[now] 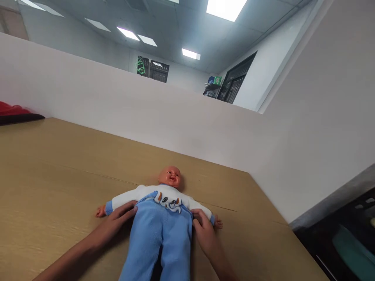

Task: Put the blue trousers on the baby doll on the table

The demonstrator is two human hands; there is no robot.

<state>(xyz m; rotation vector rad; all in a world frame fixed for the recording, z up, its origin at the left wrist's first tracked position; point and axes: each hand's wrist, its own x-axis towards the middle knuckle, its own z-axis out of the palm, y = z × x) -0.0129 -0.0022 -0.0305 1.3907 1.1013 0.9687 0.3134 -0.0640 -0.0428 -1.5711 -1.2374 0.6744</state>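
A baby doll (171, 177) lies on its back on the tan table, its arms spread to both sides. It wears a white long-sleeved top (143, 191) with blue cuffs, and light blue trousers (164, 226) pulled up over the belly. An animal face is stitched at the front, by the waist. At the waist's left side, my left hand (124, 214) has its fingers closed at the edge of the trousers. Opposite it, my right hand (202, 226) pinches the trousers at the right side, below the doll's sleeve. The lower legs run out of view.
The brown table top (73, 156) has a seam across it and meets a low white wall (146, 105). Red and black cloth (16, 111) lies at the far left. To the lower right, past the table's edge, is a dark area with a green item (354, 249).
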